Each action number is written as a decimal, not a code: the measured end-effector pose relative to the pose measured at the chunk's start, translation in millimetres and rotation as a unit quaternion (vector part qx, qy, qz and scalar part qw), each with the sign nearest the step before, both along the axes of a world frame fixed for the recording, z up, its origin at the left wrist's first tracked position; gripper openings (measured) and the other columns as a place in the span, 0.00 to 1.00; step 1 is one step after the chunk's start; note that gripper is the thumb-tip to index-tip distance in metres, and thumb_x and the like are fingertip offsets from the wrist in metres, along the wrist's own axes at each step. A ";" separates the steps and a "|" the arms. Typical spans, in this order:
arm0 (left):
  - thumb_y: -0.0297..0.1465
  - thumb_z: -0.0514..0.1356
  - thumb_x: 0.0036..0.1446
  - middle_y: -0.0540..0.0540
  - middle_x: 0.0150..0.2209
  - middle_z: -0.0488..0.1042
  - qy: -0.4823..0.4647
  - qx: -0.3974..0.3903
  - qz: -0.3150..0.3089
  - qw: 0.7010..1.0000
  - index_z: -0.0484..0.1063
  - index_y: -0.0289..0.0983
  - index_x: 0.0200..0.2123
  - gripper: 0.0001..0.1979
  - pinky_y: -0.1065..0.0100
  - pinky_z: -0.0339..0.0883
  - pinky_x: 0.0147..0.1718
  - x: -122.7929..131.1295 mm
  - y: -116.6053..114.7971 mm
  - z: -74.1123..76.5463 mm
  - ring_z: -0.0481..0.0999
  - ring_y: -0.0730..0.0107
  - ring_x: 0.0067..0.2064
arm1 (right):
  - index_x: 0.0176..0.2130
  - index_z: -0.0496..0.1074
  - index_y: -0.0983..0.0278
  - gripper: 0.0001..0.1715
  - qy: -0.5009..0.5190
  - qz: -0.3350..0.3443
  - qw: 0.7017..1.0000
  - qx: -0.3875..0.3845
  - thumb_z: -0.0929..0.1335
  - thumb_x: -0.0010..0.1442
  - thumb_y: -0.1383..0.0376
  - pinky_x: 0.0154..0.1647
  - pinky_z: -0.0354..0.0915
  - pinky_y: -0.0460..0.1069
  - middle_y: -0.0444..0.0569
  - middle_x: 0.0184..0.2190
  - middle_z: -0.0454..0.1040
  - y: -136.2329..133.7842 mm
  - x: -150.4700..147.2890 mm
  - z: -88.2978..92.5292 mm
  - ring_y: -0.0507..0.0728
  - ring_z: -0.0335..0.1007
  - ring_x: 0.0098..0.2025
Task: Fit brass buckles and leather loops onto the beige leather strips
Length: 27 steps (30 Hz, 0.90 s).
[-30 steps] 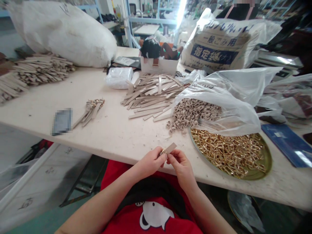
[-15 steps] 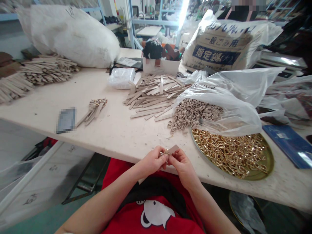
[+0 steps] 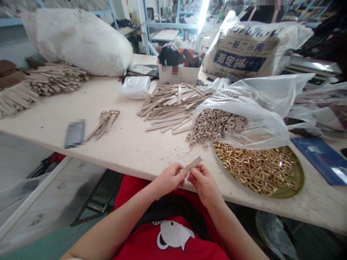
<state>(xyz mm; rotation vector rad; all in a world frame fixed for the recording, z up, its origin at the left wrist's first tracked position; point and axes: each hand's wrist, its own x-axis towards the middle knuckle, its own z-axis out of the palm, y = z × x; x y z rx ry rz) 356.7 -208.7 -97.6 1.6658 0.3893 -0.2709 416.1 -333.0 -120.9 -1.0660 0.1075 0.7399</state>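
Close to the table's front edge, my left hand [image 3: 172,178] pinches a flat beige strap [image 3: 197,161] between thumb and fingers. One end of the strap points up and to the right. A small gold buckle [image 3: 188,165] sits around the strap just beyond my left thumb. My right hand [image 3: 204,182] is closed, with its thumb and fingertips at the buckle and the strap's edge. To the right, small gold buckles fill a round tray [image 3: 300,180]. Behind it, beige loops [image 3: 208,124] spill from a clear plastic bag [image 3: 260,104].
Loose beige straps [image 3: 168,104] lie in a pile mid-table. Left of them is a small bunch of straps with buckles [image 3: 107,121], beside a blurred-out flat object [image 3: 75,133]. Larger strap stacks [image 3: 55,77], white sacks [image 3: 78,39] and a blue booklet [image 3: 320,159] stand farther out.
The strap's free end now reaches farther up and right, and the gold buckle shows more plainly on it. My right fingertips have shifted slightly right.
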 end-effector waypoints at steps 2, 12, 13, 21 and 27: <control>0.41 0.50 0.55 0.55 0.18 0.64 -0.011 -0.005 0.013 1.000 0.59 0.36 0.32 0.14 0.77 0.50 0.15 1.5 -1.5 -5.2 0.57 0.82 0.15 | 0.30 0.67 0.62 0.10 -0.027 0.023 0.999 -0.013 0.71 0.47 0.63 0.27 0.61 0.43 0.39 0.25 0.70 0.0 -1.6 0.6 0.46 0.61 0.23; 0.40 0.50 0.54 0.57 0.16 0.61 0.016 -0.062 0.037 0.997 0.57 0.37 0.31 0.12 0.77 0.45 0.14 2.7 -1.3 -7.9 0.52 0.83 0.13 | 0.30 0.70 0.63 0.12 -0.120 0.031 0.985 -0.118 0.68 0.50 0.57 0.31 0.60 0.47 0.42 0.24 0.68 -3.3 -2.1 -5.0 0.49 0.61 0.26; 0.41 0.50 0.54 0.57 0.16 0.61 0.020 -0.064 0.038 0.997 0.57 0.37 0.30 0.12 0.77 0.44 0.14 2.5 -1.6 -7.3 0.52 0.83 0.13 | 0.29 0.70 0.63 0.12 -0.110 0.036 0.987 -0.110 0.69 0.49 0.57 0.31 0.60 0.46 0.41 0.23 0.68 -3.6 -1.0 -4.7 0.49 0.60 0.26; 0.43 0.51 0.53 0.57 0.15 0.61 0.016 -0.011 0.025 0.999 0.59 0.36 0.29 0.15 0.76 0.47 0.16 -0.8 1.6 -10.2 0.55 0.82 0.15 | 0.31 0.70 0.63 0.11 0.068 0.097 0.993 0.018 0.72 0.44 0.65 0.30 0.62 0.45 0.40 0.28 0.70 -3.5 -4.3 -6.8 0.46 0.63 0.26; 0.44 0.52 0.52 0.58 0.14 0.59 0.026 -0.033 0.030 0.999 0.58 0.37 0.27 0.15 0.76 0.48 0.16 -1.4 0.5 -9.5 0.55 0.81 0.15 | 0.31 0.70 0.63 0.11 0.135 0.086 0.986 0.052 0.72 0.44 0.68 0.29 0.64 0.44 0.40 0.25 0.72 -3.5 -5.9 -8.9 0.46 0.65 0.24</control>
